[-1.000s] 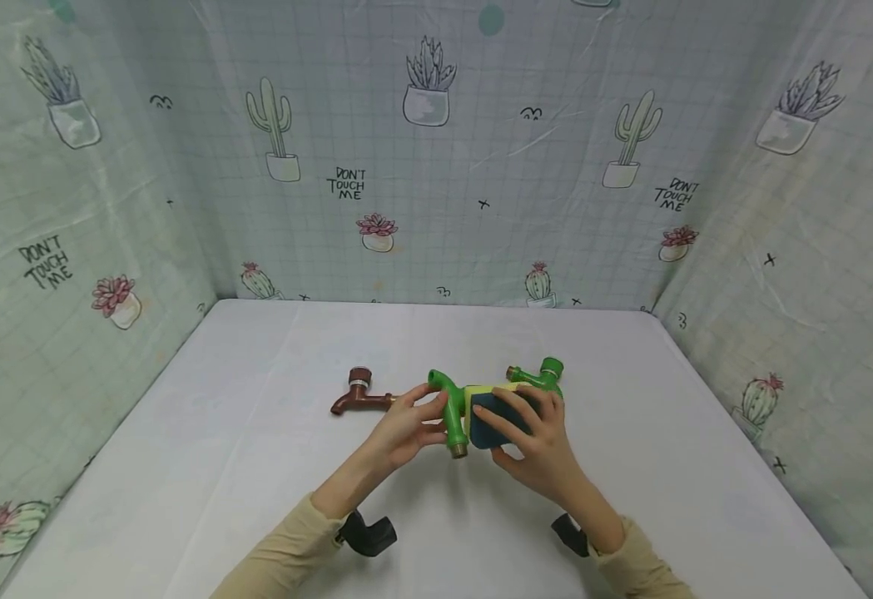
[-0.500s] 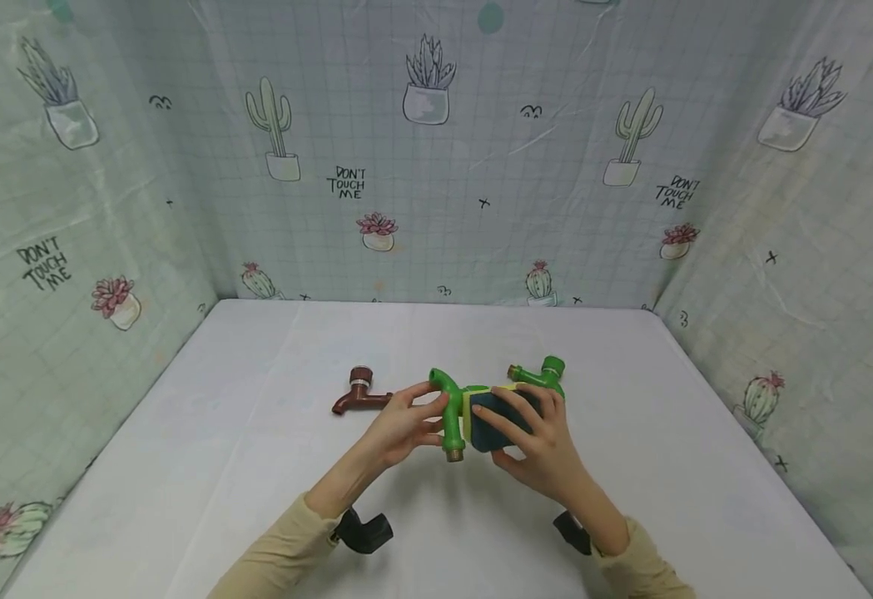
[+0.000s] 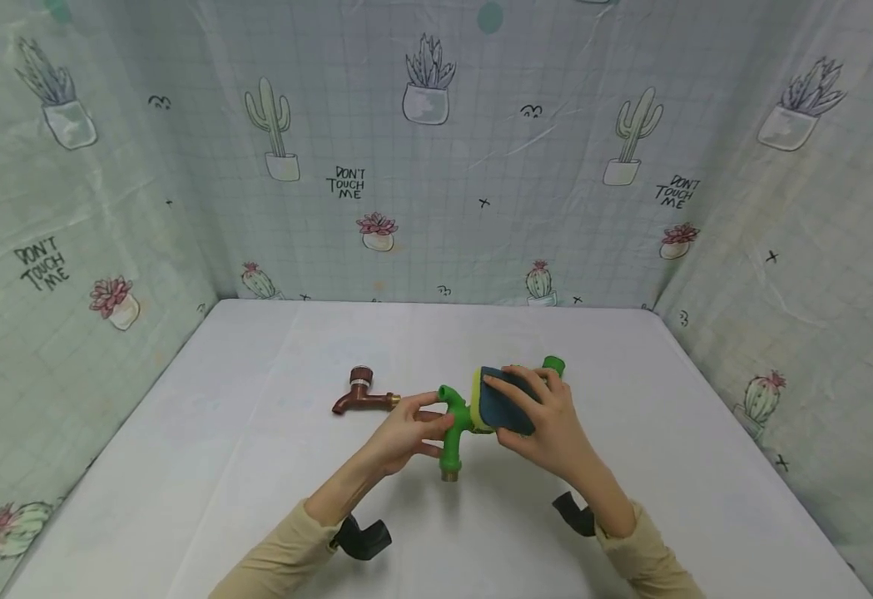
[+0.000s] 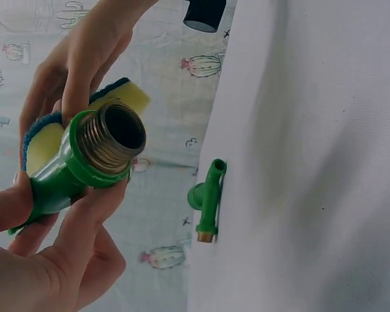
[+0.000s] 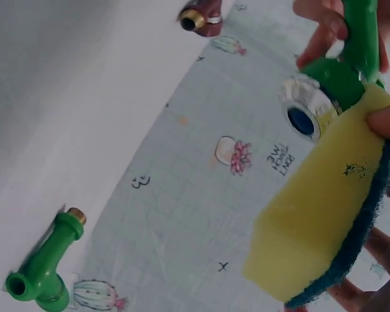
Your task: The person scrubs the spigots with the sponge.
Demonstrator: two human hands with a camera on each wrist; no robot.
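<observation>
My left hand [image 3: 404, 434] grips a green tap [image 3: 451, 449] by its body, raised above the table, with the threaded brass end [image 4: 107, 140] pointing down. In my right hand [image 3: 556, 428] is a yellow sponge with a dark blue scouring side [image 3: 507, 403]. Thumb and fingers pinch it across its two faces. The sponge's yellow edge meets the tap's side branch, beside a silver collar [image 5: 305, 107]. Behind my right hand lies a second green tap [image 3: 553, 363], mostly hidden in the head view but whole in the left wrist view.
A brown tap [image 3: 361, 393] lies on the white table [image 3: 256, 466], left of the held tap. Black wrist-worn devices [image 3: 361, 538] sit under both forearms. Patterned cloth walls [image 3: 436, 208] enclose the table's back and sides.
The sponge has risen slightly and tilted in my right hand, uncovering more of the tap's side branch. My left hand has lowered the tap a little. The far green tap is now more covered.
</observation>
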